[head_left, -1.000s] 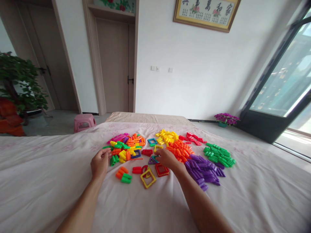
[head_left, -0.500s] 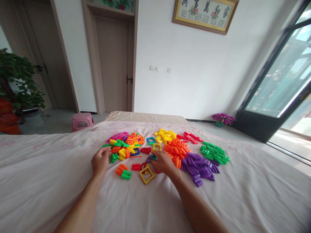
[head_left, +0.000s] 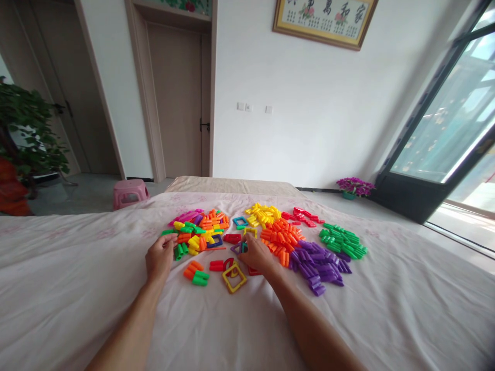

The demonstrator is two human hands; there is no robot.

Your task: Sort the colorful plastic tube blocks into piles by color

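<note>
Stool legs and a pink seat, all one pink stool (head_left: 130, 192), stand on the floor beyond the cloth (head_left: 77, 278) on my left. Next comes my left grip (head_left: 158, 258), narrow, its fingertips drawn together beside the mixed heap (head_left: 193, 237) of green, orange, yellow, purple and pink pieces; whether I pinch something small there, I cannot tell. Nearer me lie a few orange pieces (head_left: 192, 269) with green pieces (head_left: 200, 279) beside them. A dark blue square frame (head_left: 219, 238) sits at the right edge of the mixed heap. Then comes a yellow square frame (head_left: 228, 283), which overlaps a red arc; farther off, a light blue square frame (head_left: 235, 221) rests near a small red piece (head_left: 232, 238). My right grip (head_left: 260, 255) is low over the teal and purple triangle frames (head_left: 234, 249), hiding part of them; how wide it is, or whether it holds one, I cannot tell. A red frame (head_left: 253, 271) shows partly under that hand. To its right spread the yellow heap (head_left: 264, 213), the orange heap (head_left: 281, 234), loose red pieces (head_left: 305, 217), the purple heap (head_left: 319, 264) and, farthest right, the green heap (head_left: 343, 240).
</note>
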